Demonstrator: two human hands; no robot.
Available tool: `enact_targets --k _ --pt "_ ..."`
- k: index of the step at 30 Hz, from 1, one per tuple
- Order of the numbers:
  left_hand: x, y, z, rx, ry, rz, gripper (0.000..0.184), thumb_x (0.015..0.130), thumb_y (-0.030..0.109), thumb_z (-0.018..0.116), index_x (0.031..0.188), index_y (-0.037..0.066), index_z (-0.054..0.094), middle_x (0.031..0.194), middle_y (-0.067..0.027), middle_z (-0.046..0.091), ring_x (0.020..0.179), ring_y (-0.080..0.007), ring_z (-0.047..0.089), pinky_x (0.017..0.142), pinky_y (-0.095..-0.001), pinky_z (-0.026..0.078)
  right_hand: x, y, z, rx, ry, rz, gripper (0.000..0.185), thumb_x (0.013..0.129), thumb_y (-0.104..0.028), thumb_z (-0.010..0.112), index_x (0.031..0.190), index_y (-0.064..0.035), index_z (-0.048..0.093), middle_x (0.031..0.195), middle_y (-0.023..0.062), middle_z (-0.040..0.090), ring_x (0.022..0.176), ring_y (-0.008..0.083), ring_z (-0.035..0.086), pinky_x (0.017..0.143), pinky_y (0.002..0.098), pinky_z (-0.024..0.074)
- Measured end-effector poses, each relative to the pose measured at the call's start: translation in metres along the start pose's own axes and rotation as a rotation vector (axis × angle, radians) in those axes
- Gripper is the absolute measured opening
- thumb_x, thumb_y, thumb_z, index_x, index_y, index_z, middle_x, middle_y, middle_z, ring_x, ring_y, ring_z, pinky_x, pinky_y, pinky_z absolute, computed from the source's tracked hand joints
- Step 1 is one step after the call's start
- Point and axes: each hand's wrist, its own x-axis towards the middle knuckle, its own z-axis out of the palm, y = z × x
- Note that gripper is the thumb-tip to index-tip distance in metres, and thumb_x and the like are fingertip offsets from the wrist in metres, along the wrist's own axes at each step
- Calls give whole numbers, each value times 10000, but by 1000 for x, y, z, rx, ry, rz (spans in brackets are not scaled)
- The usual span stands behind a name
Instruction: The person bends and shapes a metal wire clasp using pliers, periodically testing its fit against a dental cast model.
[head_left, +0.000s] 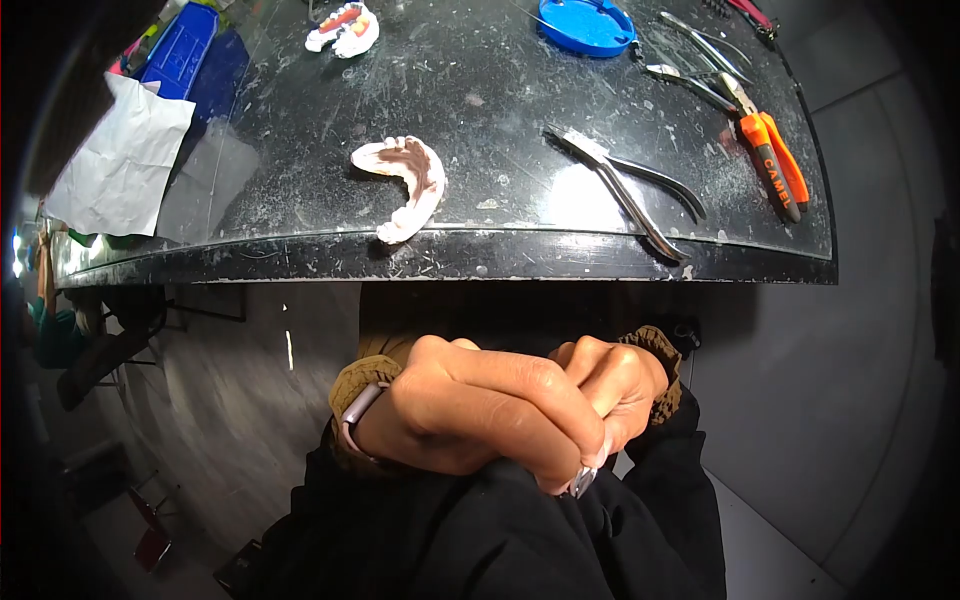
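In the head view, the left hand (pixel 480 405) and right hand (pixel 622 385) meet over the lap before the counter (pixel 480 215), left fingers pinched narrowly on a metal piece (pixel 583 482), mostly hidden; whether the partly covered right fingers grip it I cannot tell. Behind, a tooth mould (pixel 424 180) lies left of pliers (pixel 618 180), and the top edge cuts off a blue lid (pixel 588 28).

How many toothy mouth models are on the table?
2: a pale model left of the nearest pliers, and a red-and-white model farther back. Others may be hidden.
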Motion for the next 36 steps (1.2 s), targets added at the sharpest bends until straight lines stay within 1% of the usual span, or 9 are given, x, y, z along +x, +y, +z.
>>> enact_targets --k 9,12,15,17,21,25,28,31,36 --pt "-5 11 -4 162 65 -3 153 832 -73 594 692 -26 636 892 -227 621 637 -226 676 582 -248 585 1 -28 -12 -277 -107 132 266 924 -148 556 794 80 601 924 226 619 757 320 622 647 345 495" --pt "-4 19 -10 239 53 -25 149 819 -123 582 710 -35 631 953 -197 538 621 -261 676 583 -274 609 -4 -56 -13 -471 1 188 230 869 -130 617 739 58 606 857 211 626 674 292 623 585 349 497" --pt "-7 9 -12 247 91 77 127 812 -115 591 713 -45 627 896 -179 508 605 -261 671 560 -281 614 -11 -80 -5 -1075 460 65 249 786 -164 519 593 -9 492 685 135 567 603 239 578 528 325 446" --pt "-7 11 -14 265 78 88 105 803 -114 597 725 -50 626 889 -183 510 610 -271 669 567 -290 616 -3 -95 4 -1482 805 361 121 800 -76 459 754 33 485 758 136 488 743 260 525 671 352 412" --pt "-13 13 -16 275 127 60 97 806 -46 575 829 -77 664 919 -198 590 727 -199 643 650 -249 557 -11 -94 -34 -2042 721 374 102 888 -30 448 849 41 511 862 137 498 772 253 487 716 330 392" --pt "-11 16 -19 274 140 61 100 785 -64 580 826 -61 671 883 -181 615 708 -209 652 635 -249 559 -22 -86 -21 -1450 936 120 267 873 -204 614 818 31 499 796 112 514 638 180 483 576 299 390" --pt "-11 18 -15 246 171 53 89 773 -66 605 820 -41 676 850 -170 643 682 -199 664 593 -237 558 -10 -47 -16 -710 340 -296 361 810 -259 691 631 3 517 672 131 582 604 211 583 501 311 452" --pt "-9 18 -10 246 187 73 65 759 -43 653 811 -11 675 827 -153 673 641 -178 675 512 -211 541 8 -38 9 -775 201 0 216 793 -124 689 708 33 568 781 163 601 659 264 601 572 338 476" --pt "-6 25 -14 316 83 48 99 800 -29 644 705 -18 619 747 -179 648 599 -245 680 521 -259 585 9 -25 12 -727 232 -38 303 872 -206 613 717 49 560 800 212 628 688 321 637 630 398 525"
